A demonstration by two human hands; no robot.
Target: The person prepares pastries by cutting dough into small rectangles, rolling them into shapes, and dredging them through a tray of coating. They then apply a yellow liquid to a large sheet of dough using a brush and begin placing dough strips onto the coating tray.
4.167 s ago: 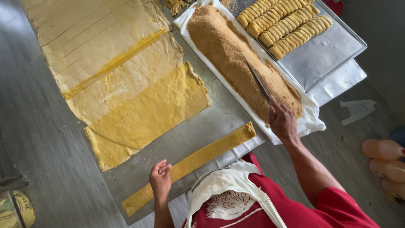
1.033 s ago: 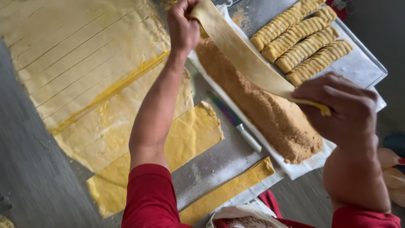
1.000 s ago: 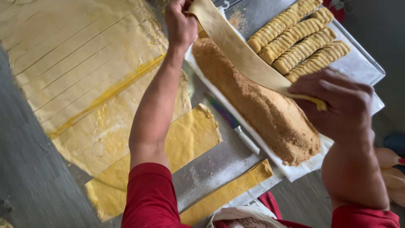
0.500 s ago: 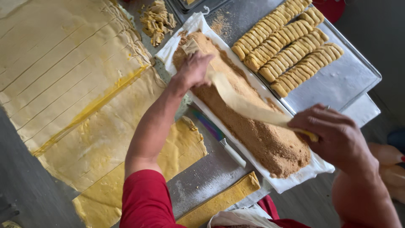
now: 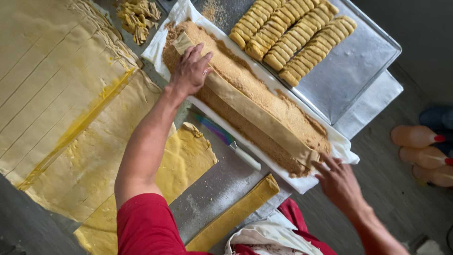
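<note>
A long strip of yellow dough (image 5: 255,111) lies along a mound of brown crumbs (image 5: 264,89) heaped on white paper (image 5: 325,141). My left hand (image 5: 191,71) presses flat on the strip's far end, fingers spread. My right hand (image 5: 337,182) touches the strip's near end with its fingertips, fingers apart. A knife with a white handle (image 5: 229,141) lies on the metal table beside the crumbs, between my arms. Another cut strip of dough (image 5: 236,215) rests near the table's front edge.
A large sheet of scored yellow dough (image 5: 61,104) covers the table's left. A metal tray (image 5: 351,71) with rows of rolled pieces (image 5: 288,35) stands behind the crumbs. Dough scraps (image 5: 137,16) lie at the back. Another person's bare foot (image 5: 420,148) is at the right.
Both hands held the dough strip in the air over the crumbs; they have lowered it and it now lies flat on the crumb mound.
</note>
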